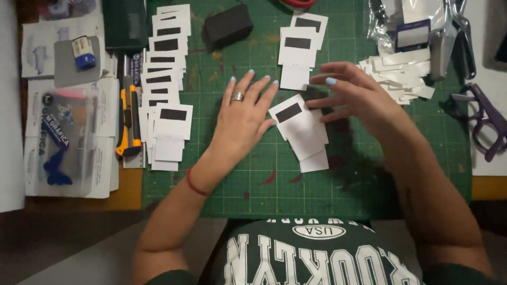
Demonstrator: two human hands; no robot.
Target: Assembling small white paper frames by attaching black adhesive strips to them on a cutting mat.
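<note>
A green cutting mat (338,184) lies on the surface. Both hands are over the middle of it.

The left hand (244,119) lies flat on the mat with its fingers spread wide. It holds nothing. There is a ring on one finger and a red band on the wrist. Its thumb side touches the left edge of a small pile of white cards (303,132).

The top card in that pile has a black bar on it and lies tilted. The pile sits in the middle of the mat, between the two hands.

The right hand (354,95) is open with the fingers spread and a bit bent. It floats just over the right side of the pile. I cannot tell if its fingertips touch the cards. It grips nothing.

Far from the pile, a short stack of cards (300,50) with black bars lies on the mat. On the left, a long row of the same cards (166,84) runs from far to near. Just left of that row lies an orange and black cutter knife (128,113).

On the far right is a heap of white paper strips (401,74). Purple scissors (488,124) lie at the right edge. A black block (228,24) sits at the far side of the mat.
</note>
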